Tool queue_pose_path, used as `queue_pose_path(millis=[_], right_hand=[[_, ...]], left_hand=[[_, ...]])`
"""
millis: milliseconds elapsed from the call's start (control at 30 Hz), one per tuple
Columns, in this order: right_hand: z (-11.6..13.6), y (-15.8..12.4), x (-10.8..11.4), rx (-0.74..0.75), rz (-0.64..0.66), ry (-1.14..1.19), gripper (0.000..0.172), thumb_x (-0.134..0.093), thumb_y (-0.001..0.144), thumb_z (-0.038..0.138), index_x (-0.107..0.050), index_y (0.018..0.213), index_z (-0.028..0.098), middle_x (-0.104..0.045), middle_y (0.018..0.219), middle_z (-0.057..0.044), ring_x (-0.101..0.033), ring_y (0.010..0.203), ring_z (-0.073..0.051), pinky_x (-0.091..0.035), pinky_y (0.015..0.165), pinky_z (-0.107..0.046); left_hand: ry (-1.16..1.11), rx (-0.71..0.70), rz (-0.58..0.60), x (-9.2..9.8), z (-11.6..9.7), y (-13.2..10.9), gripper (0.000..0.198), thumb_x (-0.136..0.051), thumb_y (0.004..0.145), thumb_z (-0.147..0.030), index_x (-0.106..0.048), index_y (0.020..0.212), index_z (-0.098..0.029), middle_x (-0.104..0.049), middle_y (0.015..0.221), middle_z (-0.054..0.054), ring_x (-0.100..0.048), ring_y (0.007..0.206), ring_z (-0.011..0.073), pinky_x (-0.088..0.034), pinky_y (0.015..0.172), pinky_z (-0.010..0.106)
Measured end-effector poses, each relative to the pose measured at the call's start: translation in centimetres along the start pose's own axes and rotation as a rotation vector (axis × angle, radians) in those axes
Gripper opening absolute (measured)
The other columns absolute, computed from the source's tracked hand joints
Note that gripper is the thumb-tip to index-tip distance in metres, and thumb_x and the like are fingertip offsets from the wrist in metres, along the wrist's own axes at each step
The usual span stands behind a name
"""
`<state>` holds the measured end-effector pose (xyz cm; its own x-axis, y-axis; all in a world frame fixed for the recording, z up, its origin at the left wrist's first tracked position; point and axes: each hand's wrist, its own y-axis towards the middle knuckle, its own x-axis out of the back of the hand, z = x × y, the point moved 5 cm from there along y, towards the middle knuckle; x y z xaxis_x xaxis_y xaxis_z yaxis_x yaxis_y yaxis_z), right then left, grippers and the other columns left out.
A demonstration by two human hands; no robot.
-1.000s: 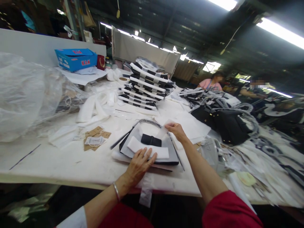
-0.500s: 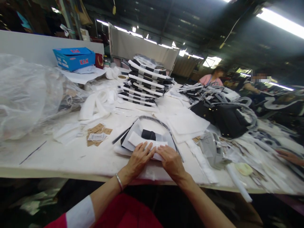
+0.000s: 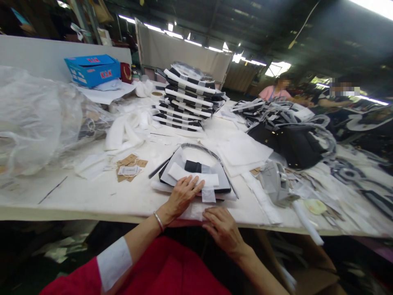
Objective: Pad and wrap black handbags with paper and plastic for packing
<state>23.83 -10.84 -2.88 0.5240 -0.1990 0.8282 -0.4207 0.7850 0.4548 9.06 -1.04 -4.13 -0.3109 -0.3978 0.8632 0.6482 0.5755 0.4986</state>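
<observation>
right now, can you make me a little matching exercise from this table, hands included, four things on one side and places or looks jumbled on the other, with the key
Column one
1 left hand
2 right hand
3 tags
4 box

Column two
A mostly brown, in a small pile
B by the front edge of the table, clear of the white strip
C blue, on a pale sheet
D fingers resting on the white strip

Pairs: 1-D, 2-B, 3-A, 4-C
</observation>
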Motion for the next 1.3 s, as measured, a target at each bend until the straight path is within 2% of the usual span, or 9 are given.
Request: queue_pose_path(millis=[67, 133, 367, 533, 633, 800, 933, 1167, 1300], right_hand=[[-0.4, -0.6, -1.6, -0.026, 0.109, -0.059, 0.050, -0.070, 0.082, 0.020, -0.057, 0.129, 0.026, -0.065, 0.125, -0.012, -0.060, 0.112, -0.030, -0.050, 0.090, -0.047], [-0.9, -0.2, -2.6, -0.050, 0.148, -0.098, 0.054, -0.072, 0.079, 0.019, -0.057, 0.130, 0.027, -0.064, 0.127, -0.012, -0.057, 0.113, -0.030, -0.048, 0.092, -0.047], [-1.1, 1.9, -2.9, -0.012, 0.150, -0.086, 0.032, -0.076, 0.080, 0.029, -0.068, 0.111, 0.027, -0.070, 0.108, -0.007, -0.058, 0.098, -0.025, -0.046, 0.084, -0.039], [-1.5, 2.1, -3.2, 0.001, 0.065, -0.047, 0.009, -0.069, 0.086, 0.026, -0.073, 0.095, 0.027, -0.071, 0.096, -0.004, -0.059, 0.090, -0.021, -0.046, 0.080, -0.034], [-2.3, 2.2, -3.5, -0.020, 0.007, -0.019, 0.010, -0.063, 0.090, 0.021, -0.072, 0.085, 0.024, -0.071, 0.088, -0.004, -0.060, 0.084, -0.019, -0.047, 0.078, -0.033], [-3.7, 1.6, -0.8, -0.081, -0.152, 0.055, 0.020, -0.050, 0.094, 0.017, -0.068, 0.085, 0.021, -0.069, 0.082, -0.005, -0.062, 0.080, -0.019, -0.050, 0.073, -0.032], [-3.9, 0.0, 1.9, -0.116, -0.248, 0.061, 0.017, -0.052, 0.094, 0.019, -0.068, 0.089, 0.023, -0.069, 0.082, -0.004, -0.064, 0.081, -0.020, -0.051, 0.075, -0.034], [-1.0, -1.7, -0.2, -0.041, -0.127, 0.035, 0.015, -0.055, 0.094, 0.019, -0.067, 0.086, 0.023, -0.069, 0.077, -0.003, -0.062, 0.076, -0.020, -0.049, 0.070, -0.035], [0.0, 0.0, 2.2, -0.009, -0.133, 0.049, 0.013, -0.059, 0.093, 0.024, -0.067, 0.083, 0.024, -0.068, 0.072, -0.002, -0.062, 0.068, -0.018, -0.048, 0.066, -0.033]], left_hand=[[0.003, -0.003, 0.005, 0.0, 0.1, 0.1, 0.049, -0.046, 0.096, -0.015, -0.044, 0.143, -0.024, -0.055, 0.140, 0.010, -0.052, 0.125, 0.0249, -0.041, 0.102, 0.040], [0.009, -0.004, 0.015, 0.0, 0.1, 0.2, 0.049, -0.046, 0.095, -0.014, -0.044, 0.143, -0.024, -0.056, 0.139, 0.010, -0.053, 0.125, 0.0254, -0.041, 0.101, 0.040], [0.027, -0.010, 0.023, 0.5, 0.1, 0.4, 0.052, -0.048, 0.094, -0.013, -0.042, 0.144, -0.023, -0.055, 0.140, 0.011, -0.053, 0.125, 0.0248, -0.042, 0.101, 0.039], [0.032, -0.020, 0.010, 0.6, 0.3, 0.6, 0.055, -0.048, 0.092, -0.011, -0.040, 0.145, -0.023, -0.056, 0.139, 0.011, -0.054, 0.123, 0.0243, -0.043, 0.099, 0.039], [0.025, -0.025, 0.014, 0.7, 0.8, 0.6, 0.057, -0.048, 0.092, -0.010, -0.039, 0.146, -0.024, -0.055, 0.140, 0.011, -0.054, 0.123, 0.0241, -0.043, 0.098, 0.038], [0.017, -0.028, -0.019, 1.1, 1.9, 0.3, 0.057, -0.048, 0.092, -0.011, -0.038, 0.147, -0.024, -0.057, 0.137, 0.011, -0.055, 0.121, 0.0237, -0.044, 0.097, 0.038], [0.016, -0.028, -0.035, 1.1, 2.0, -0.2, 0.058, -0.046, 0.094, -0.012, -0.037, 0.148, -0.028, -0.057, 0.137, 0.010, -0.055, 0.121, 0.0237, -0.044, 0.097, 0.037], [0.058, -0.032, -0.020, 0.8, 0.7, -1.0, 0.057, -0.046, 0.095, -0.014, -0.037, 0.148, -0.031, -0.058, 0.136, 0.009, -0.054, 0.122, 0.0256, -0.043, 0.099, 0.040], [0.056, -0.027, -0.030, 0.8, 0.5, -1.1, 0.055, -0.047, 0.096, -0.019, -0.036, 0.148, -0.033, -0.058, 0.137, 0.009, -0.055, 0.122, 0.0255, -0.042, 0.101, 0.041]])
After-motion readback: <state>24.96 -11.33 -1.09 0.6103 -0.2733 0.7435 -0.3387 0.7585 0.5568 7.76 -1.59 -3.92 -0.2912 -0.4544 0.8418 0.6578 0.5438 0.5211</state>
